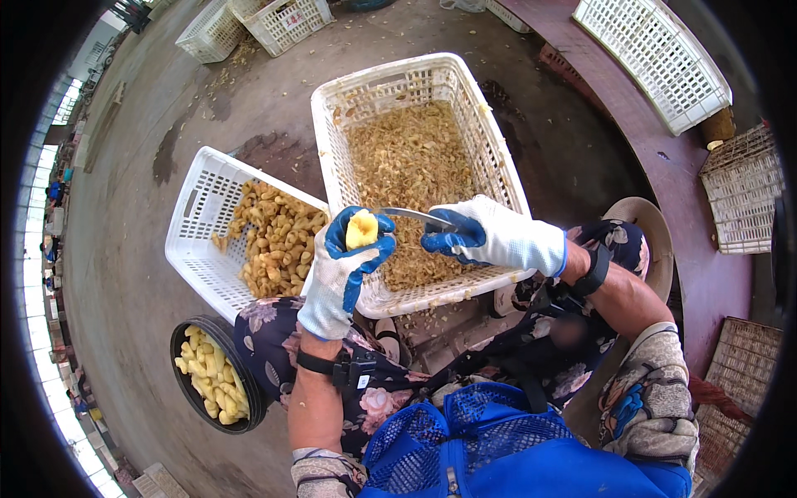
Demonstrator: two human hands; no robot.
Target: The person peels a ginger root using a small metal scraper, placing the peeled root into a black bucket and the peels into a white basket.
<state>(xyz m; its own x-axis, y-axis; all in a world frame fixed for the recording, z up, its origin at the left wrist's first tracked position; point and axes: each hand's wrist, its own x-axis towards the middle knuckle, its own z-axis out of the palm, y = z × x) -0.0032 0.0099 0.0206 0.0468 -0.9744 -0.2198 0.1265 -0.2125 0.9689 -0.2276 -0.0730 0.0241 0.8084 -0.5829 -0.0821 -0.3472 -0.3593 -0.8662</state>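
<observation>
A piece of peeled ginger is held in my left hand, which wears a white knit glove with a blue coated palm. My right hand, gloved alike, grips a knife with a curved metal blade; the blade's tip is beside the ginger. Both hands are above the near part of a white plastic crate holding ginger peelings. Left of it, a tilted white crate contains unpeeled ginger. Peeled ginger fills a round black tub by my left knee.
A reddish bench curves along the right, with a white crate on it. More crates stand at the far right. Two white crates are on the concrete floor at the top left. A round tan container is beside my right knee.
</observation>
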